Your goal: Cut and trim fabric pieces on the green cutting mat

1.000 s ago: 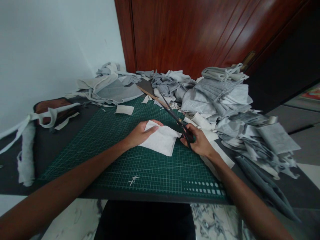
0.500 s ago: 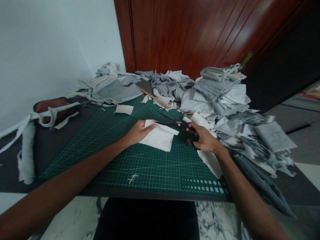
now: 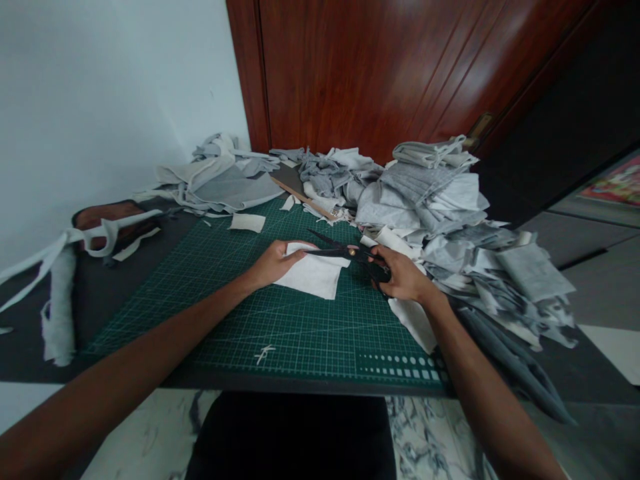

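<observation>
Now right hand (image 3: 404, 279) holds scissors (image 3: 350, 253) (blades parted).

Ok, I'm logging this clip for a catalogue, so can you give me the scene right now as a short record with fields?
Left hand: left hand presses on the white rectangular fabric piece
Right hand: right hand grips the black-handled scissors, blades open at the fabric's far edge
Surface: green gridded cutting mat
Behind: heap of grey and white cloth scraps, wooden stick
Backdrop: red-brown wooden door
</observation>
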Available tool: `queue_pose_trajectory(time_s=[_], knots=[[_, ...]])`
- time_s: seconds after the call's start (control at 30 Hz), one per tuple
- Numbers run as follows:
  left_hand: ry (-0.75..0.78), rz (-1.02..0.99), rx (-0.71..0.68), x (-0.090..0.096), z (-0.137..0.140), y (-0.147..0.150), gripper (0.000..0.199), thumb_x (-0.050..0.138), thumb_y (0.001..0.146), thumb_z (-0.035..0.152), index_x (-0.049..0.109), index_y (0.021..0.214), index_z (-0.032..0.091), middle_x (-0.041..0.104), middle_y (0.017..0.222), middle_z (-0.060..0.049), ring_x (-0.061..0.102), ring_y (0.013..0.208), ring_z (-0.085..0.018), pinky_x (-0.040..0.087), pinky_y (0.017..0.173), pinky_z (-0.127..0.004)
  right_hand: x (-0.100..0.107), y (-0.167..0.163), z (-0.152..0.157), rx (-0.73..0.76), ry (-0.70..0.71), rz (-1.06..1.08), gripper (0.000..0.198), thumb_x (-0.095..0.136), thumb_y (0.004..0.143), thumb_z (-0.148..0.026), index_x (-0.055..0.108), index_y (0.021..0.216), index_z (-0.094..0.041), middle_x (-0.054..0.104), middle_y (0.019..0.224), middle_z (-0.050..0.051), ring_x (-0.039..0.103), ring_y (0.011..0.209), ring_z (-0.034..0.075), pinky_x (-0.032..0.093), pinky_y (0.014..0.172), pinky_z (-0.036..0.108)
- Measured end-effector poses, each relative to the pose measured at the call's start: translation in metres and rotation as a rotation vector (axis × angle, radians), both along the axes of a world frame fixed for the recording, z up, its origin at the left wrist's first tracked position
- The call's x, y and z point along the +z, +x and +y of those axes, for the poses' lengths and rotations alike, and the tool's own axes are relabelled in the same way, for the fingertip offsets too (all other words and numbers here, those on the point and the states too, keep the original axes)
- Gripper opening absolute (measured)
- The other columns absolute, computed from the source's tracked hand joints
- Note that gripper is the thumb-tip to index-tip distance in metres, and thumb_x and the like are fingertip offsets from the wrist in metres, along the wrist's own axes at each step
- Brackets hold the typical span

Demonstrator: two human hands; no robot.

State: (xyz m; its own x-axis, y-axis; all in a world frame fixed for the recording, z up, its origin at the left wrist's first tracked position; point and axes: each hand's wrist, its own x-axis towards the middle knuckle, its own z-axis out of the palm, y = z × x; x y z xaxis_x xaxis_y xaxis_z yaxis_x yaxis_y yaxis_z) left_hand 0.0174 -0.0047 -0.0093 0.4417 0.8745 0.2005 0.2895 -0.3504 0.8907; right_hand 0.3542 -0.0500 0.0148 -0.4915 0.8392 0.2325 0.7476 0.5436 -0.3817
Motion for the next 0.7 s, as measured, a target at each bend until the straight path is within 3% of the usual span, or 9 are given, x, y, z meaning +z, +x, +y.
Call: queue_pose_trajectory(time_s=[0.23, 0.43, 0.7], knots=[[-0.036, -0.036, -0.001, -0.0030, -0.0003, 0.0041, 0.051, 0.065, 0.092, 0.059, 0.079, 0.115, 0.015, 0.081, 0.102, -0.007, 0.070, 0.084, -0.019, 0.050, 0.069, -0.023, -0.0019, -0.0036, -0.0002, 0.002, 0.052, -0.033, 0.043, 0.065, 0.067, -0.025, 0.054, 0.108, -0.022, 0.068, 0.099, 0.009, 0.065, 0.086, 0.028, 0.048, 0.077, 0.037], [-0.069, -0.055, -0.008, -0.0011, -0.0028, 0.0056, 0.044, 0.067, 0.092, 0.053, 0.079, 0.111, 0.015, 0.081, 0.098, -0.006, 0.068, 0.079, -0.017, 0.046, 0.061, -0.021, -0.0061, -0.0042, 0.0014, -0.004, 0.027, -0.055, 0.045, 0.066, 0.068, -0.027, 0.054, 0.110, -0.021, 0.069, 0.102, 0.010, 0.066, 0.088, 0.029, 0.048, 0.078, 0.038], [-0.068, -0.010, -0.022, 0.0058, -0.0053, 0.0059, 0.049, 0.066, 0.090, 0.059, 0.078, 0.108, 0.015, 0.079, 0.091, -0.005, 0.066, 0.072, -0.016, 0.046, 0.060, -0.022, -0.0059, -0.0070, -0.0001, -0.014, -0.005, -0.043, 0.045, 0.068, 0.067, -0.025, 0.054, 0.110, -0.023, 0.069, 0.103, 0.008, 0.067, 0.089, 0.029, 0.049, 0.078, 0.037]])
